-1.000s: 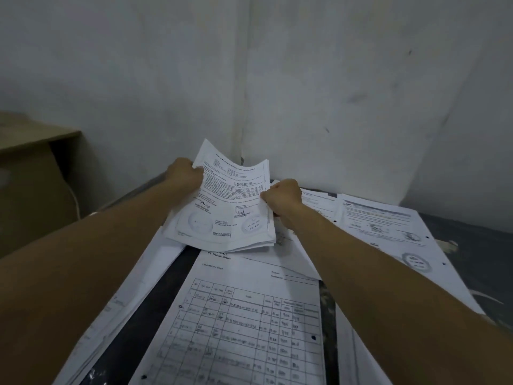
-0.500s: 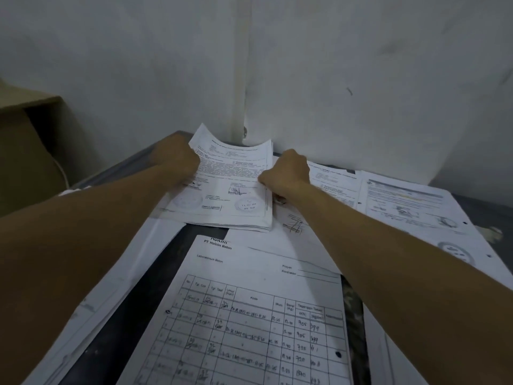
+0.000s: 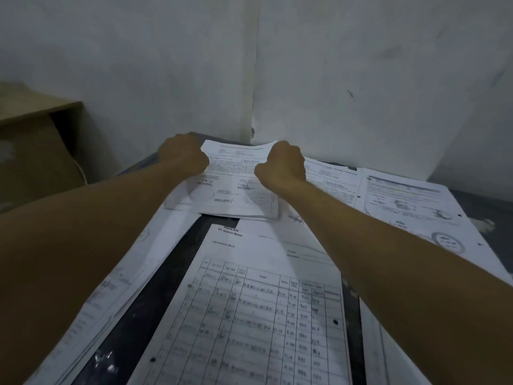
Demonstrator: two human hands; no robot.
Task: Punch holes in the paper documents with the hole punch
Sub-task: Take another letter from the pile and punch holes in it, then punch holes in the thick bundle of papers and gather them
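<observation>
A: Head view: left hand [image 3: 183, 157] and right hand [image 3: 281, 165] both curled into fists on a thin stack of documents [image 3: 236, 187], one on each side edge. Stack sits between the two sets of knuckles, far end of the desk [image 3: 155, 315], near the wall corner [image 3: 254, 79].

B: Grip state?

A: Both gripping the stack. Fingertips are hidden under the fists, so I can't tell how far they wrap under the paper. Near edge of the stack lies flat on the sheets below; the far edge lifts a bit between the hands.

B: Hole punch?

A: Can't find it in view.

B: What else is around the fingers?

A: Nearer than the hands: a ruled table form [image 3: 249, 315] with handwritten rows, punched holes at its left and right margins. Right of the right fist: stamped printed pages [image 3: 402, 207], holes along their edges. Below the left forearm: another pile of sheets [image 3: 111, 295]. Far left of the left fist: a brown cardboard box [image 3: 36, 151].
</observation>
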